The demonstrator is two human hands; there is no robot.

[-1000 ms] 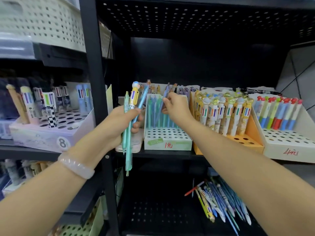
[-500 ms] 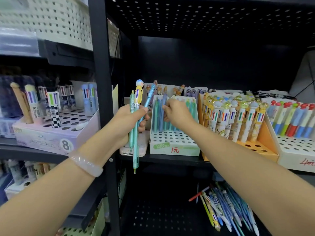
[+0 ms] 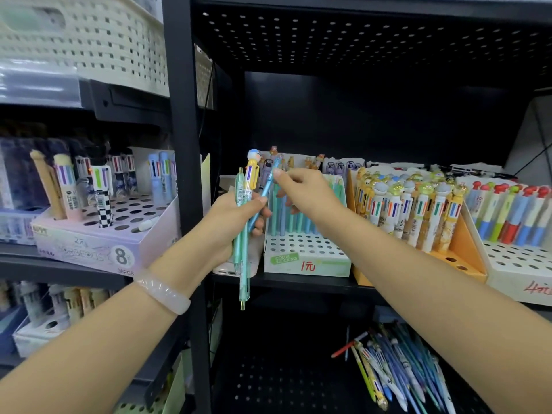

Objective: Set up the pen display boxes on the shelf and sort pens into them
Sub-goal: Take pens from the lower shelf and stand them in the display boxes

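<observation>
My left hand (image 3: pixel 231 218) grips a bunch of pens (image 3: pixel 244 234) in front of the shelf post: two long teal ones, a yellow pen with a figure top and a slanted blue pen (image 3: pixel 263 195). My right hand (image 3: pixel 304 194) pinches the top end of that blue pen, just in front of the green-and-white display box (image 3: pixel 304 258) marked 1元, which holds teal and green pens at its back. To its right stand an orange box (image 3: pixel 466 252) of multicolour pens and a white box (image 3: pixel 519 264) of red-topped pens.
A lilac box (image 3: pixel 119 243) marked 8 with a few thick pens sits on the left shelf. Loose pens (image 3: pixel 394 372) lie on the lower black shelf at right. A black upright post (image 3: pixel 185 144) stands between the shelf bays. A cream basket (image 3: pixel 89 40) sits above left.
My right hand has left the pens in the green-and-white box and moved left and up to pinch the blue pen in my left hand. The left hand stays put.
</observation>
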